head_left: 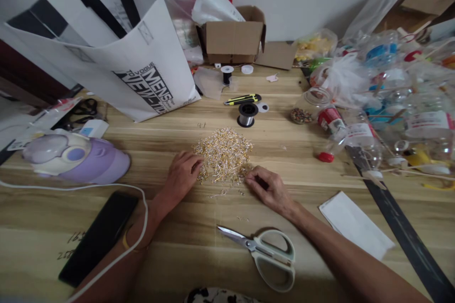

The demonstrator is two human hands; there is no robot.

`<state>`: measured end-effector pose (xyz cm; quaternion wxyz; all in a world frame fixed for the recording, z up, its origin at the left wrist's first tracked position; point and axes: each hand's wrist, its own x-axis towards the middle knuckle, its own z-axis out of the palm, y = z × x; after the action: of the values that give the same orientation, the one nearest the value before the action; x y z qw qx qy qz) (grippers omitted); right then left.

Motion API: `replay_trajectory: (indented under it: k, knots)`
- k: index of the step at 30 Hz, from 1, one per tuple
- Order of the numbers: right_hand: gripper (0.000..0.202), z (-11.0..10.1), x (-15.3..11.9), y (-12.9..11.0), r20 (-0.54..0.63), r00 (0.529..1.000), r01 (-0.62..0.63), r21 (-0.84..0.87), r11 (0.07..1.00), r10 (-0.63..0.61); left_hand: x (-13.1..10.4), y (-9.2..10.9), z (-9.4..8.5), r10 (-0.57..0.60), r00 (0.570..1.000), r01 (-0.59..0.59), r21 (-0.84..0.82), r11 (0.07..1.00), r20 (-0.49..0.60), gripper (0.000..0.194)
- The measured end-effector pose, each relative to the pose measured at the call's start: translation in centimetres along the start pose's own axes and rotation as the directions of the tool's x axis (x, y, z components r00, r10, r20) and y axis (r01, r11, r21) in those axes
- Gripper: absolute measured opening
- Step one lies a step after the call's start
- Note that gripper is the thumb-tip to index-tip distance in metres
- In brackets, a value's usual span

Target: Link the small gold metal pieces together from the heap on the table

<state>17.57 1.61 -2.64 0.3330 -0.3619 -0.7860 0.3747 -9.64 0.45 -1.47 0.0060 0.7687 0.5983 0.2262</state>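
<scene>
A loose pile of small gold and silver metal pieces [223,154] lies in the middle of the wooden table. My left hand [183,173] rests at the pile's left edge, its fingers curled together; what they hold, if anything, is too small to tell. At the lower right edge of the pile, my right hand [268,187] has thumb and fingertips pinched close to the pieces, and any piece between them cannot be made out. Just below the pile are a few tiny loose bits and a small ring [223,192]. Scissors [263,251] with pale handles lie nearer to me, blades slightly apart.
Behind the pile are a wire spool [247,115], a yellow cutter [241,99] and a cardboard box [233,38]. A large white bag [142,66], purple device [95,158] and black phone [99,236] stand or lie left. Plastic bottles [362,137] and folded paper [355,225] are right.
</scene>
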Motion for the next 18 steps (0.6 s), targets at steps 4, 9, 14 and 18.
replay_trajectory:
  k: [4,9,14,18]
  knots:
    - [0.009,-0.02,0.06,-0.03,0.001,1.0,0.002,0.007,1.0,-0.002,0.09,0.32,-0.32,-0.014,0.999,0.013,0.012,1.0,0.038,0.011]
    - [0.009,0.01,0.02,0.19,0.007,1.0,-0.003,0.012,1.0,0.003,0.19,0.52,-0.38,-0.016,0.996,0.015,0.01,1.0,0.084,0.013]
    - [0.01,0.03,-0.05,0.21,0.01,1.0,-0.007,0.012,1.0,0.007,0.18,0.55,-0.23,0.011,0.997,-0.009,-0.03,1.0,0.071,0.017]
    - [0.01,0.02,-0.02,0.08,0.005,1.0,-0.006,0.012,1.0,0.005,0.17,0.84,-0.18,0.064,0.995,-0.059,-0.067,0.996,0.075,0.023]
